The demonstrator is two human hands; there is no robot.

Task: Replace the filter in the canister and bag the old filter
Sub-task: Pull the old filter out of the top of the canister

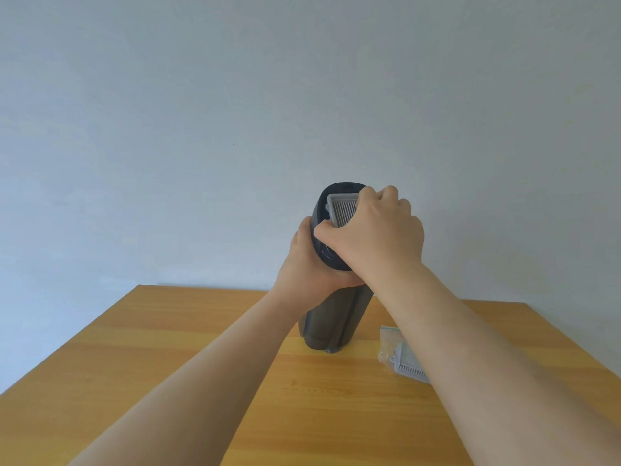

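A dark grey canister [331, 326] stands on the wooden table [168, 348], tilted toward me at its top. My left hand [304, 264] wraps around its upper body from the left. A light grey pleated filter [341, 210] sits in the canister's top opening. My right hand [373, 233] covers the filter from the right, thumb and fingers closed on its frame. Another grey filter [408, 363] lies on the table to the right inside a clear zip bag [389, 341], partly hidden by my right forearm.
A plain pale blue-grey wall [235, 112] rises right behind the table's far edge. The table's left edge runs diagonally toward me at the left.
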